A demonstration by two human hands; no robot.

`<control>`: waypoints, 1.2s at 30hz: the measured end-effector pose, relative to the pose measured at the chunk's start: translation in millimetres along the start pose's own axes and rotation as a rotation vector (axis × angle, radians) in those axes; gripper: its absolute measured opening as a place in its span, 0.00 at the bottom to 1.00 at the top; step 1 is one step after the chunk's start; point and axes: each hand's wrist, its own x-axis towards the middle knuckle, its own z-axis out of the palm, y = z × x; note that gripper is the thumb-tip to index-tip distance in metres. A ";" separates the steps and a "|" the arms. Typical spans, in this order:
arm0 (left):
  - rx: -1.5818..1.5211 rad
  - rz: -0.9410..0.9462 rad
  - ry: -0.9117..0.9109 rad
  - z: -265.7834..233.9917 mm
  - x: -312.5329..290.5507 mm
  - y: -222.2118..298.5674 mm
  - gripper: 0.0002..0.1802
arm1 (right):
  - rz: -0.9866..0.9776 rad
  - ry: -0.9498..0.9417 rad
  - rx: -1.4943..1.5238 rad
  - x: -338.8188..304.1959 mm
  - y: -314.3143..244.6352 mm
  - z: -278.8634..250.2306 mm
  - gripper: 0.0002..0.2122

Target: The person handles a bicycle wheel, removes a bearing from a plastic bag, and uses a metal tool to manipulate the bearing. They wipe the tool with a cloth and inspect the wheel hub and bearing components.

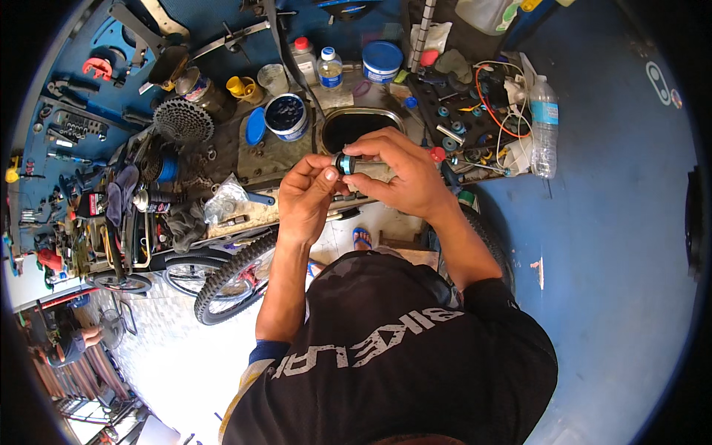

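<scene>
In front of my chest, over the near edge of the workbench, my left hand [302, 204] and my right hand [406, 176] meet around a small round black-and-blue bike part [345, 165]. The fingertips of both hands pinch it from either side. Its exact kind is too small to make out. Just beyond the hands sits an oval metal-rimmed basin [365, 112] with a dark inside. To its left stands an open tub [295, 134] of dark grease, its blue lid [255, 127] leaning beside it.
A cassette [184, 121] and many tools crowd the bench's left side. Bottles and a closed blue-lidded tub [383, 59] line the back. A water bottle [544, 130] stands at right, near loose small parts. Below the bench is a knobby bike tyre [236, 282]; a blue wall [615, 222] rises at right.
</scene>
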 end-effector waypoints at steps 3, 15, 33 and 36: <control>0.032 0.018 0.026 -1.8 -2.8 3.9 0.07 | -0.025 -0.015 -0.062 4.3 -5.7 2.4 0.18; 0.150 0.037 0.053 -10.0 -13.2 14.9 0.07 | -0.134 -0.017 -0.162 7.4 -18.7 9.4 0.19; 0.113 0.147 0.016 -15.0 -22.4 32.2 0.16 | -0.052 -0.051 0.193 -4.2 -23.4 -20.7 0.13; 0.142 0.190 0.046 -13.7 -23.9 41.3 0.17 | 0.089 -0.165 0.083 -32.1 -0.3 -27.2 0.12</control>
